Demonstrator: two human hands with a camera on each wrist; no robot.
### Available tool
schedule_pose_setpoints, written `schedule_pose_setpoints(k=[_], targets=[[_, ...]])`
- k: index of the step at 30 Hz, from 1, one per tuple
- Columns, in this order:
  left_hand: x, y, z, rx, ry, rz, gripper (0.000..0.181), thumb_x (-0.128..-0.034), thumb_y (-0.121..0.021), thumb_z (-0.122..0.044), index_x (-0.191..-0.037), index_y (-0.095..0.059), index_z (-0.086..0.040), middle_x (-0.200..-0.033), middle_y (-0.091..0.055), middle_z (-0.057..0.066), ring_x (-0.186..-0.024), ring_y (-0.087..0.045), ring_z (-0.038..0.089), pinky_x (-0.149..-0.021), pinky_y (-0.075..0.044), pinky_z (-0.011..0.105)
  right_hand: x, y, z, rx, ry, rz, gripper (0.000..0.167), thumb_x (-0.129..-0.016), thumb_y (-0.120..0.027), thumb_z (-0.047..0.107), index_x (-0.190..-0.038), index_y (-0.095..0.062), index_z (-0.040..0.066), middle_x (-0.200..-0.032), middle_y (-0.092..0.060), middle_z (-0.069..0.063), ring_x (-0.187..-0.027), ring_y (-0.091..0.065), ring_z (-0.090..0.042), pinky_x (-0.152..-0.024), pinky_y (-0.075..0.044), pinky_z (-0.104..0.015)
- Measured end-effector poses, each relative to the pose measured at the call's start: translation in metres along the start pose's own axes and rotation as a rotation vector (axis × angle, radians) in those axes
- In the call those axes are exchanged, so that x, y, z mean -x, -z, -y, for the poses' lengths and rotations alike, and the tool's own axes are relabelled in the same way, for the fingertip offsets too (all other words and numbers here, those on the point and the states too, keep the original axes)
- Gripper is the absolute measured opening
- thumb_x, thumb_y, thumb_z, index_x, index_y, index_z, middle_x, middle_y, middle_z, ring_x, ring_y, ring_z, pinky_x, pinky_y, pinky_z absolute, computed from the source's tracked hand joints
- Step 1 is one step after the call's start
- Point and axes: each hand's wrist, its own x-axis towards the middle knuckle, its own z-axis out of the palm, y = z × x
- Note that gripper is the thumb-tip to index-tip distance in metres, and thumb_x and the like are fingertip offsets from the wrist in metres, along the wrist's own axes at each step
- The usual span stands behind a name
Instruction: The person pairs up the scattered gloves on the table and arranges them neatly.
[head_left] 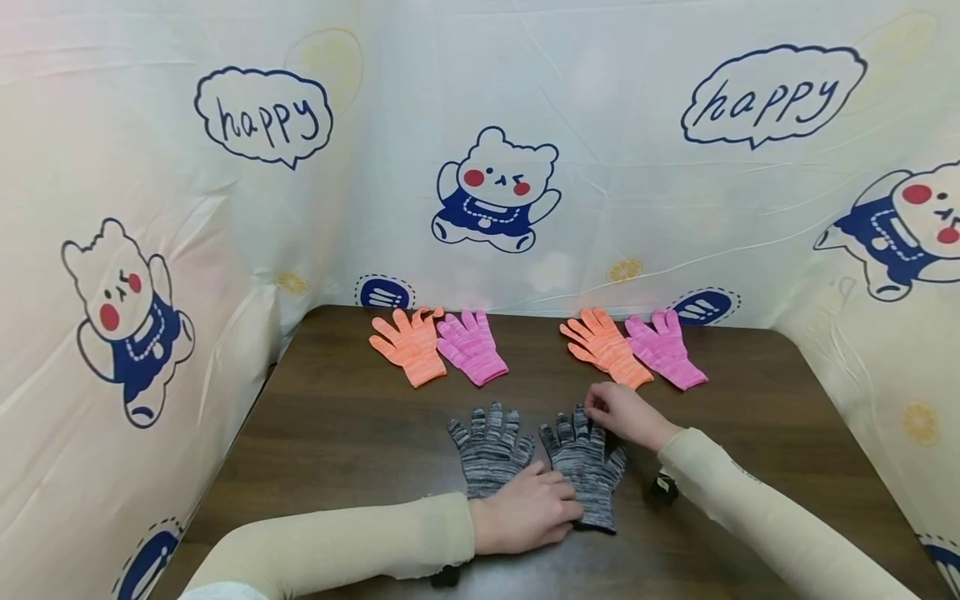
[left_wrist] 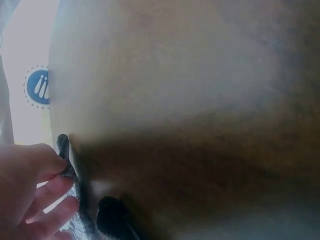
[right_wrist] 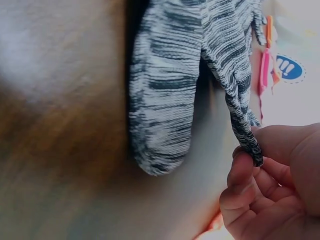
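Marled gray knit glove (head_left: 596,492) between both hands, low and right of center on a dark wood-grain table (head_left: 337,450)

At far left, on a pale backdrop cloth (head_left: 247,217), a winking cartoon bear (head_left: 131,325) in navy. Next, a cream left sleeve (head_left: 360,533), stretched across the near part of the tabletop. Along the back edge, an orange knit glove (head_left: 412,350) (one finger bent over), with a pink knit glove (head_left: 474,346) close against its right side.

Nearer the person, a second gray glove (head_left: 487,454), fingers spread toward the backdrop, cuff mostly hidden behind the left hand (head_left: 525,512). Left fingers bent, gripping the first gray glove's left edge by the cuff (seen only edge-on from the left wrist).

Just right of that, the gripped glove itself, cuff toward the person, thumb out to the right. At its upper end, the right hand (head_left: 630,417), pinching the tip of the glove finger beside that thumb (clearest from the right wrist).

Behind, another orange glove (head_left: 606,346), then another pink glove (head_left: 666,350) just beside it. Last, a cream right sleeve (head_left: 757,500), with a small black object (head_left: 663,487) beneath the cuff (too dark to make out).
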Motion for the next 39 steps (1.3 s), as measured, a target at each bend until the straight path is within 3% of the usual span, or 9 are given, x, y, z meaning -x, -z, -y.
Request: schedule_pose_setpoints(k=[18,28,39], targets=[[0.02,0.016,0.014,0.053,0.06,-0.089,0.017,-0.1004,-0.068,-0.03,-0.115,-0.074,-0.026,-0.112,-0.068,-0.011,-0.105,-0.06,0.008,-0.084,-0.042,0.027,-0.008,0.031,0.034,0.033,0.064,-0.071,0.007,-0.098,-0.07,0.006,-0.093,-0.067,0.01,-0.084,-0.062,0.002,-0.074,-0.054,-0.012,-0.068,-0.05,-0.03],[0.038,0.02,0.019,0.074,0.106,-0.107,0.015,-0.0987,-0.071,-0.029,-0.112,-0.075,-0.025,-0.108,-0.068,-0.01,-0.101,-0.06,0.009,-0.08,-0.041,0.027,-0.016,0.03,0.052,0.041,0.082,-0.077,0.007,-0.098,-0.071,0.007,-0.093,-0.069,0.011,-0.083,-0.063,0.004,-0.074,-0.055,-0.012,-0.068,-0.051,-0.029],[0.058,0.031,0.025,0.1,0.146,-0.128,0.01,-0.0972,-0.072,-0.026,-0.107,-0.074,-0.025,-0.102,-0.067,-0.01,-0.098,-0.059,0.01,-0.085,-0.045,0.03,-0.033,0.023,0.072,0.052,0.157,-0.087,0.006,-0.098,-0.072,0.009,-0.095,-0.07,0.014,-0.085,-0.064,0.005,-0.075,-0.055,-0.01,-0.07,-0.052,-0.029]])
